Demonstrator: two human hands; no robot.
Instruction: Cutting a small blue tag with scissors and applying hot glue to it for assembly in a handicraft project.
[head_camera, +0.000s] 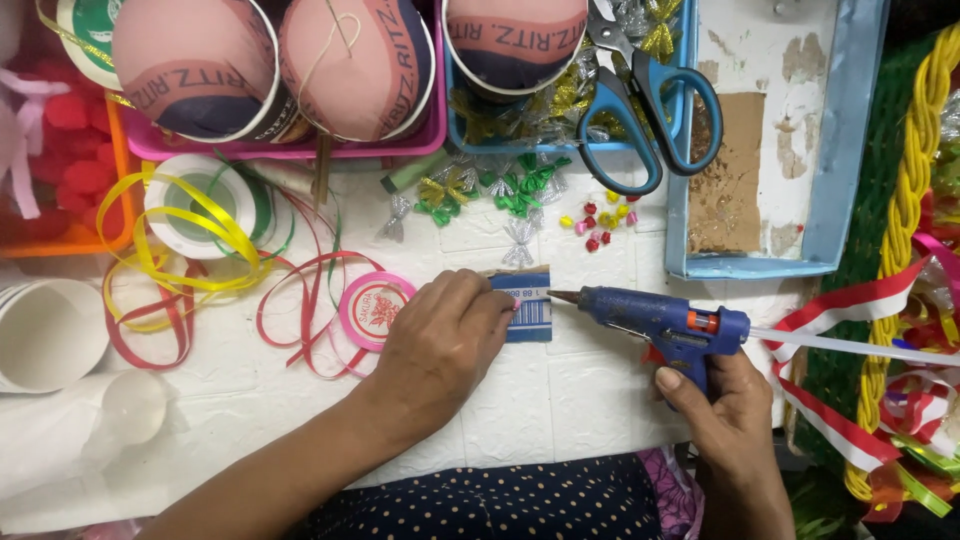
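White work surface (560, 400), textured like brick panel, crowded at the far edge with trays. Blue tray (850, 150) at upper right, scissors (640, 110) with blue handles resting across its left wall. Pink tray (300, 148) at upper left holding paper cups on their sides.

Left hand (440, 345) lies palm down at centre, fingers curled and pressed onto a small blue-and-white card piece (528, 310), covering its left part. Card sits flat on the surface, just right of a pink ribbon spool (375, 310).

Right hand (725, 405) wraps the handle of a blue glue gun (655, 320), thumb up along the grip, fingers closed round it. Gun's long axis runs left–right, nearly level; nozzle points left, tip just beside the card's right edge. Contact with the card: cannot tell.

Loose red and yellow ribbon (200, 270) to the left. Small bows (520, 190) and tiny coloured beads (597, 222) beyond the card.
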